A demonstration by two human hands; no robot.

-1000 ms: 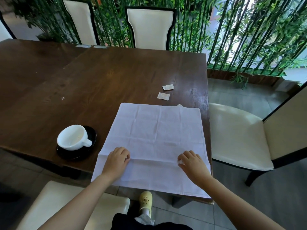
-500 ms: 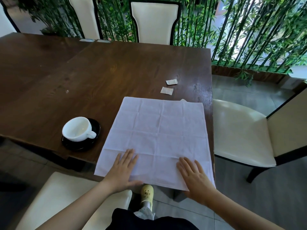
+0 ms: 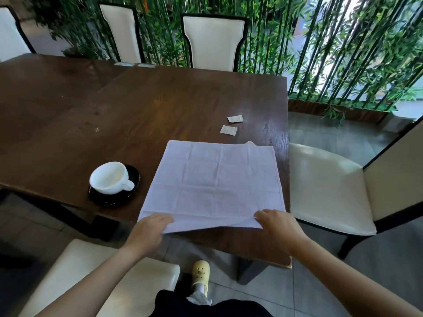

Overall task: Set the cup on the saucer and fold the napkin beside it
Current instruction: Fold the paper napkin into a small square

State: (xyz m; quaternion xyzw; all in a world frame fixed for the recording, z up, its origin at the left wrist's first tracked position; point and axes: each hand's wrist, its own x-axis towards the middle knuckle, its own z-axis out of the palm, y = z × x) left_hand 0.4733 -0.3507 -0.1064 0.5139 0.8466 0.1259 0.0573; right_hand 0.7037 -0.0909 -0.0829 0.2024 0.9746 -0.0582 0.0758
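A white cup (image 3: 109, 178) sits on a black saucer (image 3: 135, 177) near the table's front left edge, handle pointing right. To its right a pale lilac napkin (image 3: 215, 179) lies spread flat on the dark wooden table (image 3: 160, 106). My left hand (image 3: 150, 229) pinches the napkin's near left corner and my right hand (image 3: 278, 225) pinches its near right corner. The near edge is lifted slightly off the table between my hands.
Two small white sachets (image 3: 235, 119) (image 3: 228, 129) lie beyond the napkin. Cream chairs stand at the right (image 3: 325, 186), near left (image 3: 75, 275) and far side (image 3: 214, 40). A bamboo screen (image 3: 343, 46) lines the back. A yellow shoe (image 3: 201, 273) shows under the table's edge.
My hands slid from the flat napkin back to its near corners and took hold of them. The near edge, which hung over the table's front, is now raised.
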